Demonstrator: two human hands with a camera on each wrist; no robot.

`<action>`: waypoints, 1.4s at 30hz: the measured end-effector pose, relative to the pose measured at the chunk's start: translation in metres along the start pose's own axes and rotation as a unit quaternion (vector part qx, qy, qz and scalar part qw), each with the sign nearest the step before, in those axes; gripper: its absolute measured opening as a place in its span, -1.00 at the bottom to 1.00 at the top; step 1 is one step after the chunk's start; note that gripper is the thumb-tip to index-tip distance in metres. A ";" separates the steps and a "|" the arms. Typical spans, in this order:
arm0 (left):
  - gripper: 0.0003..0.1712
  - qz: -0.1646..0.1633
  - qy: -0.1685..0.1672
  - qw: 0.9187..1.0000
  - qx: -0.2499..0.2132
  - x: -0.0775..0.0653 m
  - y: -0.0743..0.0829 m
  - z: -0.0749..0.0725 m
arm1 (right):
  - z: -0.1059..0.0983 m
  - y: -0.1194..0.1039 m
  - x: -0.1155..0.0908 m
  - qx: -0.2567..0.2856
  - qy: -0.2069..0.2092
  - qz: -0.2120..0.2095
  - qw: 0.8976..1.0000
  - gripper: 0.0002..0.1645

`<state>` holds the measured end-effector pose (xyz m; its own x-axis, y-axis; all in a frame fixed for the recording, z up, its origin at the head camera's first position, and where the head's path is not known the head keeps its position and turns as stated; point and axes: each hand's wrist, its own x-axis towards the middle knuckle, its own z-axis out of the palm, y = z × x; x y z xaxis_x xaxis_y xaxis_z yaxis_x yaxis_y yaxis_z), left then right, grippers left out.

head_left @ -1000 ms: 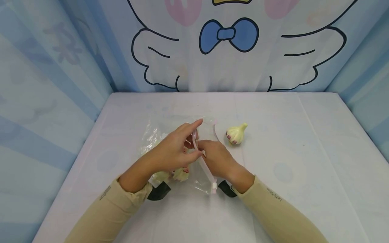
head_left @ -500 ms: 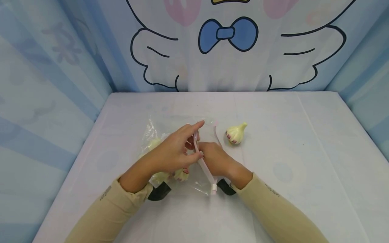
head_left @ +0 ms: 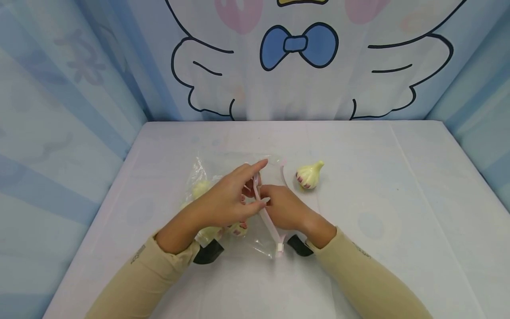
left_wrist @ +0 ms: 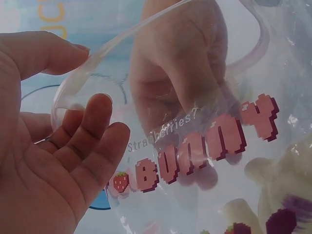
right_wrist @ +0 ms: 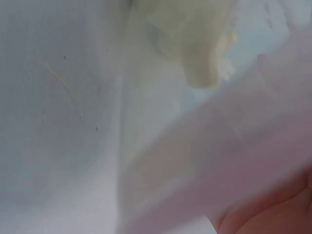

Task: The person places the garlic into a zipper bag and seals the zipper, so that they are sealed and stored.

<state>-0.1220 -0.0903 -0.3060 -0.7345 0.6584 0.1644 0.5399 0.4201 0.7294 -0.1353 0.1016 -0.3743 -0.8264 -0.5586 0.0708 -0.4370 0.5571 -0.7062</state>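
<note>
A clear zip bag [head_left: 263,246] with a pink rim and "BUNNY" lettering [left_wrist: 209,151] lies under both hands, its mouth spread toward the right. My left hand [head_left: 227,195] holds the bag's near rim, thumb by the edge and index finger extended. My right hand [head_left: 287,208] reaches into the mouth; its fingers [left_wrist: 195,78] point down behind the printed film, and I cannot tell whether they grip anything. Several garlic bulbs [head_left: 237,229] lie inside, partly hidden by the left hand. One pale bulb [right_wrist: 200,53] shows blurred in the right wrist view.
A single garlic bulb [head_left: 309,176] with purple streaks sits on the white-covered table [head_left: 390,248], to the right of the bag. Pale blue curtains [head_left: 71,110] stand along the sides and back. Black straps [head_left: 209,252] show at both wrists.
My right hand dips slightly further into the bag's mouth, then draws back a little to the right. The left hand keeps its place on the rim; the loose bulb stays put.
</note>
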 end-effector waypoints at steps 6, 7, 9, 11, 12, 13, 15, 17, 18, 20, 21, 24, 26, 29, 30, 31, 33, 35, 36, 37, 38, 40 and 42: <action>-0.09 0.006 0.002 1.000 -0.002 0.000 -0.003 0.000 | -0.012 -0.004 -0.010 0.014 0.002 -0.009 1.000 -0.62; -0.08 0.006 0.003 1.000 -0.002 0.000 -0.003 0.000 | -0.015 -0.005 -0.012 0.017 -0.001 -0.011 1.000 -0.59; -0.09 0.008 0.003 1.000 -0.003 0.000 -0.003 0.000 | -0.019 -0.005 -0.015 0.023 -0.003 -0.016 1.000 -0.56; -0.09 0.010 0.004 1.000 -0.001 0.000 -0.004 0.000 | -0.024 -0.005 -0.019 0.029 -0.001 -0.020 0.999 -0.53; -0.10 0.010 0.004 1.000 -0.001 0.000 -0.004 0.000 | -0.026 -0.005 -0.020 0.035 0.003 -0.025 0.999 -0.52; -0.10 0.010 0.005 1.000 0.000 0.001 -0.004 0.000 | -0.029 -0.004 -0.022 0.040 0.009 -0.030 0.999 -0.51; -0.10 0.010 0.005 1.000 0.004 0.001 -0.004 0.000 | -0.035 -0.001 -0.027 0.047 0.028 -0.042 0.998 -0.50; -0.10 0.008 0.005 1.000 0.006 0.001 -0.003 0.000 | -0.041 0.004 -0.031 0.055 0.051 -0.051 0.996 -0.50; -0.10 0.008 0.005 1.000 0.005 0.001 -0.003 0.000 | -0.044 0.007 -0.033 0.057 0.062 -0.053 0.995 -0.51; -0.10 0.005 0.004 1.000 0.006 0.002 -0.002 0.000 | -0.050 0.013 -0.037 0.056 0.083 -0.050 0.994 -0.53; -0.10 0.003 0.003 1.000 0.004 0.002 -0.002 0.000 | -0.053 0.015 -0.039 0.055 0.092 -0.045 0.993 -0.53; -0.09 -0.002 0.002 1.000 0.003 0.002 -0.002 0.001 | -0.064 0.022 -0.043 0.045 0.113 -0.013 0.993 -0.55; -0.09 -0.006 0.000 1.000 0.000 0.002 -0.002 0.001 | -0.072 0.026 -0.045 0.030 0.126 0.021 0.991 -0.55; -0.10 -0.009 -0.002 1.000 -0.003 0.002 -0.001 0.001 | -0.083 0.032 -0.047 0.006 0.137 0.066 0.988 -0.53; -0.10 -0.009 -0.002 1.000 -0.004 0.002 -0.001 0.001 | -0.085 0.034 -0.047 -0.002 0.139 0.076 0.987 -0.52; -0.10 -0.010 -0.003 1.000 -0.006 0.002 -0.002 0.001 | -0.088 0.035 -0.048 -0.010 0.139 0.084 0.987 -0.51; -0.11 -0.011 -0.003 1.000 -0.007 0.002 -0.002 0.001 | -0.091 0.039 -0.047 -0.021 0.135 0.096 0.986 -0.49; -0.12 -0.011 -0.003 1.000 -0.008 0.002 -0.003 0.001 | -0.093 0.043 -0.047 -0.030 0.132 0.107 0.985 -0.46; -0.12 -0.011 -0.003 1.000 -0.008 0.002 -0.003 0.002 | -0.093 0.045 -0.046 -0.033 0.130 0.113 0.984 -0.45; -0.12 -0.011 -0.003 1.000 -0.009 0.002 -0.003 0.002 | -0.093 0.047 -0.044 -0.036 0.128 0.119 0.984 -0.44; -0.12 -0.011 -0.003 1.000 -0.009 0.002 -0.003 0.002 | -0.093 0.050 -0.043 -0.039 0.126 0.125 0.983 -0.43; -0.11 -0.011 -0.003 1.000 -0.008 0.002 -0.002 0.002 | -0.093 0.055 -0.039 -0.046 0.123 0.136 0.982 -0.43; -0.10 -0.010 -0.004 1.000 -0.008 0.002 -0.002 0.003 | -0.092 0.059 -0.036 -0.056 0.122 0.143 0.981 -0.43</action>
<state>-0.1237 -0.0882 -0.3088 -0.7414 0.6554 0.1442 0.5186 0.4232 0.7430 -0.1639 0.2112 -0.3533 -0.9751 -0.2138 0.0583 -0.2008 0.7413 -0.6404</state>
